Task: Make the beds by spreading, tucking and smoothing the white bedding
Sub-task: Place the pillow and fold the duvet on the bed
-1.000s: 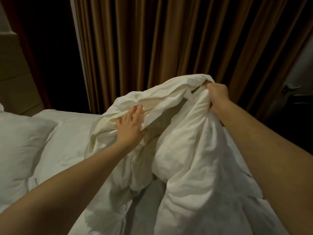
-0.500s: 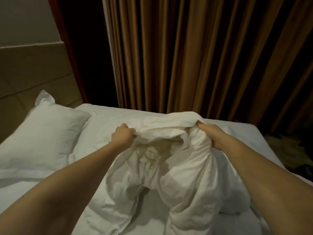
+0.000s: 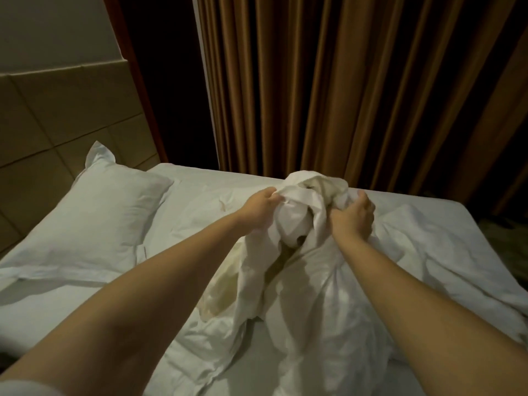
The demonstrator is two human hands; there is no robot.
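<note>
A crumpled white duvet [image 3: 323, 298] lies bunched along the middle of the bed [image 3: 200, 190], its far end gathered into a lump. My left hand [image 3: 258, 208] grips a fold of that lump on its left side. My right hand [image 3: 354, 217] is closed on the bunched fabric on its right side, a hand's width away. Both arms reach forward over the bed. A white pillow [image 3: 94, 218] rests at the head of the bed, to the left of my left arm.
Brown pleated curtains [image 3: 357, 87] hang right behind the far edge of the bed. A padded beige headboard [image 3: 65, 115] stands at the left. The bed's right edge [image 3: 483, 244] drops to a dark patterned floor.
The duvet has come down from chest height onto the bed. My hands have moved closer together and lower, and my left hand went from flat on the fabric to gripping it.
</note>
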